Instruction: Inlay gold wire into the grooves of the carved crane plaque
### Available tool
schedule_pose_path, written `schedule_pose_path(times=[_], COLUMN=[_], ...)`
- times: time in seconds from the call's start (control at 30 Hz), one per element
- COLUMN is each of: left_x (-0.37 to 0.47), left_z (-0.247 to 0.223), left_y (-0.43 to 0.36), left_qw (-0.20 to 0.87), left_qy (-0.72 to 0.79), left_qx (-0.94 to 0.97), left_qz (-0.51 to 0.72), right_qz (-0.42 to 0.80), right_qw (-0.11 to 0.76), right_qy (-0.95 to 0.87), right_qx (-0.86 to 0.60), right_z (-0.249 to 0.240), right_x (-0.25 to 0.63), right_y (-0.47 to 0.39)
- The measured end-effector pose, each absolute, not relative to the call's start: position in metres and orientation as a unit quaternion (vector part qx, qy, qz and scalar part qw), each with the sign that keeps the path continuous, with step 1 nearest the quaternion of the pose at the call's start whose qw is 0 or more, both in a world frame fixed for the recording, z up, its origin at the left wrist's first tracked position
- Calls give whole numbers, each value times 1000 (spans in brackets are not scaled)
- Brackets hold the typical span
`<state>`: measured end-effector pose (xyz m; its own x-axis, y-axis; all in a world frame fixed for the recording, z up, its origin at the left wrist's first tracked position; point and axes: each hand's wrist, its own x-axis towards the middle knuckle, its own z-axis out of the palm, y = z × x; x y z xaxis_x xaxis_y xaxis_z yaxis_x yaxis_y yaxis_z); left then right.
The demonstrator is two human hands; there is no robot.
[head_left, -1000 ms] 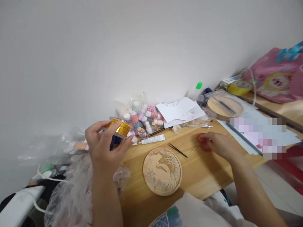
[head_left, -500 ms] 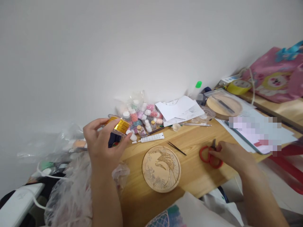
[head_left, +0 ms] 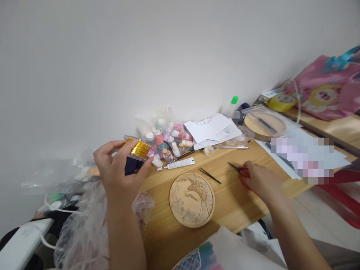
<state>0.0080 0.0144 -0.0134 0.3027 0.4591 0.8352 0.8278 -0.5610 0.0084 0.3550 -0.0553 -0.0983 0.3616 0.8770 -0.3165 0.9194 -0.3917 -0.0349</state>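
Spool of shiny gold wire on a clear plastic reel [head_left: 140, 149] is up in the left hand [head_left: 120, 168]: fingers over the upper flange, thumb at the lower right, grip only as wide as the reel. Spool sits tilted, above the left part of the pale wooden table [head_left: 225, 204].

Right hand [head_left: 260, 180] is closed around red-handled scissors with dark blades [head_left: 243, 173], blade tips pointing left. Fingers hide part of the handles; can't tell whether the scissors touch the table.

Between the hands, nearer the body: round carved wooden disc with a bird and feather relief [head_left: 192, 200], lying flat, some lines gold. Thin black tweezers [head_left: 209, 175] lie just beyond its upper right edge, between disc and scissors.

Behind the disc: white printed tube [head_left: 180, 164] on its side, small cork-topped glass jar [head_left: 168, 156] near it, then a heap of small jars with pink, coral and teal contents [head_left: 159, 140] by the wall. White paper sheets [head_left: 210, 129] right of the heap. Further right, plain round wooden board [head_left: 250, 125] and yellow tape roll [head_left: 282, 102]. Crumpled clear plastic bag [head_left: 84, 228] left of the left forearm.
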Motion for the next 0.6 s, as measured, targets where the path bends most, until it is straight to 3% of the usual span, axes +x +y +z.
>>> schedule_pose_path(times=[0.6], left_x=[10], left_z=[-15], left_y=[14], left_qw=[200], left_qy=[-415], left_qx=[-772], left_qz=[-438], right_qz=[-66], right_qw=[20], right_qy=[600], right_qx=[797], right_z=[-118], right_x=[400], right_y=[-10])
